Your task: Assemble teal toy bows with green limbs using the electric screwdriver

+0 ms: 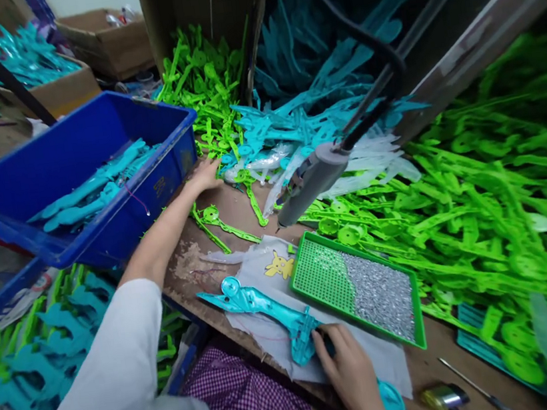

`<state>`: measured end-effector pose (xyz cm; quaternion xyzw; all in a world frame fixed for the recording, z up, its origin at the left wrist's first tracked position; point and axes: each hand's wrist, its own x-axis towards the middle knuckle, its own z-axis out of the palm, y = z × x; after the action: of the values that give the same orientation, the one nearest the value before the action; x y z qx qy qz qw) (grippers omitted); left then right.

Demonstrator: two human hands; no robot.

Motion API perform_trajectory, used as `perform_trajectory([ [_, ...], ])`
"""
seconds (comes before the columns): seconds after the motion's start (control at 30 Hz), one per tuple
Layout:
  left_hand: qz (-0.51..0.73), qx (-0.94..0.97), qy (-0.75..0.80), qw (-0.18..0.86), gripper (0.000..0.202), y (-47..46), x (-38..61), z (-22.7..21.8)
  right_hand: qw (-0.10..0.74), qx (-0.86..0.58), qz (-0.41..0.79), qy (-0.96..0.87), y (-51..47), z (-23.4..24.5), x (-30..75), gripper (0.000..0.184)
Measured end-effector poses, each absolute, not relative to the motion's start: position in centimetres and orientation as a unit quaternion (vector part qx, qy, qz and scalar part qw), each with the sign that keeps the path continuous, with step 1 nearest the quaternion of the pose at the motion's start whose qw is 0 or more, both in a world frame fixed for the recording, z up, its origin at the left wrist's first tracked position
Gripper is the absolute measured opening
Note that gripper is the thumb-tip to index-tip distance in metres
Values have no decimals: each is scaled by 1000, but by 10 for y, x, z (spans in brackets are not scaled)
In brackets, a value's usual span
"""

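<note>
My left hand (206, 175) is stretched far forward, its fingers extended at the edge of a pile of bright green plastic parts (204, 100), just past the blue bin's corner. Whether the fingertips touch a part is hard to see. A long teal plastic part (267, 307) with a round disc near its far end lies on a pale cloth (374, 353) in front of me. My right hand (348, 366) is curled at this part's near end, thumb and fingers against it. Something dark shows between the fingers. A teal round piece (392, 401) peeks out beside my right wrist.
A green tray (308, 281) of small silver screws sits on the cloth. Above it hangs a grey electric screwdriver (313, 183). A blue bin (171, 158) with teal parts stands left. Green parts (481, 218) heap at right, near a screwdriver (473, 384).
</note>
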<state>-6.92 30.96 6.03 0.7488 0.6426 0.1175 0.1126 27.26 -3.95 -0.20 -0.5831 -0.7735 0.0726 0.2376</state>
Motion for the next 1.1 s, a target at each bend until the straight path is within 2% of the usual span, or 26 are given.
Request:
perform_trajectory([
  [0.1,131,742,647,121,81,337,-60,48,245,-585,65,-771,-41,-1,272,18],
  [0.23,150,761,621,116,61,324,-64,36,246,-578,73,-775,-42,-3,274,18],
  [0.43,135,809,547,166,37,270,-75,41,246,-575,76,-777,-40,-4,276,19],
  [0.57,159,828,509,171,16,246,-30,40,244,-575,62,-778,-38,-3,275,22],
  [0.7,182,847,465,182,12,238,29,40,236,-580,56,-778,-39,-1,273,24],
  [0.8,186,857,438,196,15,232,41,42,238,-584,66,-773,-41,-1,273,23],
  [0.9,202,853,440,194,29,228,11,41,238,-580,98,-773,-43,1,274,21],
  [1.0,246,792,534,163,34,237,-39,39,231,-563,132,-783,-41,13,279,20],
  [1.1,218,726,639,128,50,259,-74,37,235,-564,97,-786,-31,37,284,26],
])
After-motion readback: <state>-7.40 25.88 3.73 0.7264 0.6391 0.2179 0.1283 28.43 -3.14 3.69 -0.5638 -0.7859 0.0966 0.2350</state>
